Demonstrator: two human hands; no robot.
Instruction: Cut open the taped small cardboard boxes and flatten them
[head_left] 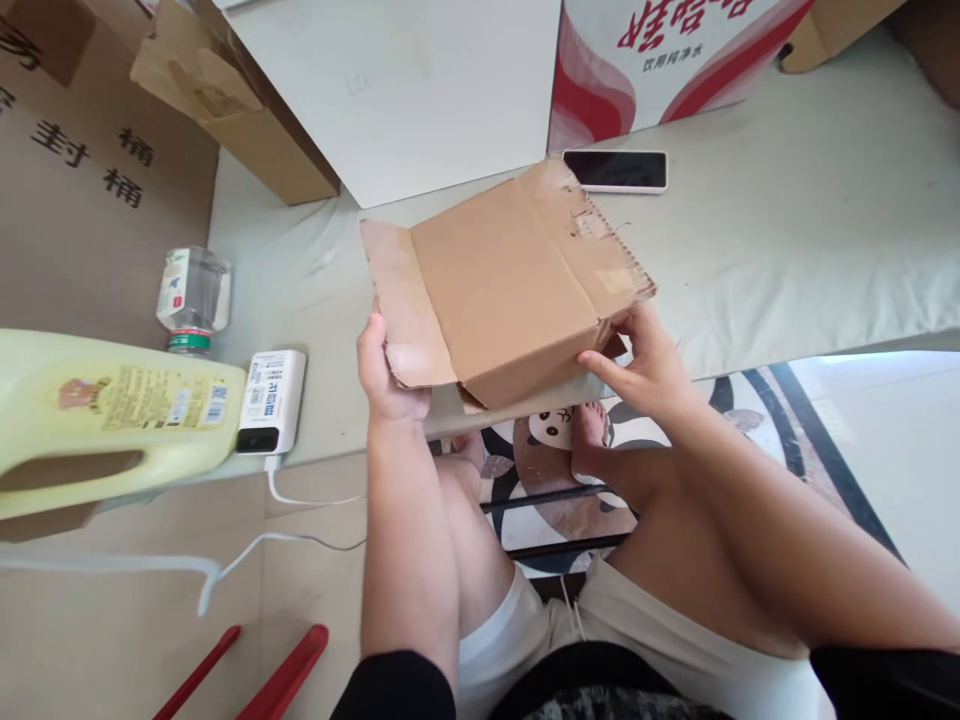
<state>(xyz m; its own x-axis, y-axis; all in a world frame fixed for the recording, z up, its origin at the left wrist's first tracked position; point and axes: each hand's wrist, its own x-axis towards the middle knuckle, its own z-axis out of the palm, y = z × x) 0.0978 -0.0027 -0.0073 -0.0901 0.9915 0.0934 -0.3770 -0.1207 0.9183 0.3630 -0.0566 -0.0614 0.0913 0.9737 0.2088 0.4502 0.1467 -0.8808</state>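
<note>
A small brown cardboard box (499,285) with its flaps spread out sits at the near edge of a grey-green padded surface (787,240). My left hand (386,375) grips the box's left flap from below, fingers curled around its edge. My right hand (645,365) holds the box's right near corner, thumb on the side and fingers tucked under the right flap. My knees and feet show beneath the box.
A black phone (616,169) lies behind the box. A white power bank (271,400) with a cable, a clear plastic bottle (191,300) and a yellow jug (105,415) lie at left. Large cartons (247,120) and a red-white box (660,60) stand behind. Red handles (277,680) lie at the bottom.
</note>
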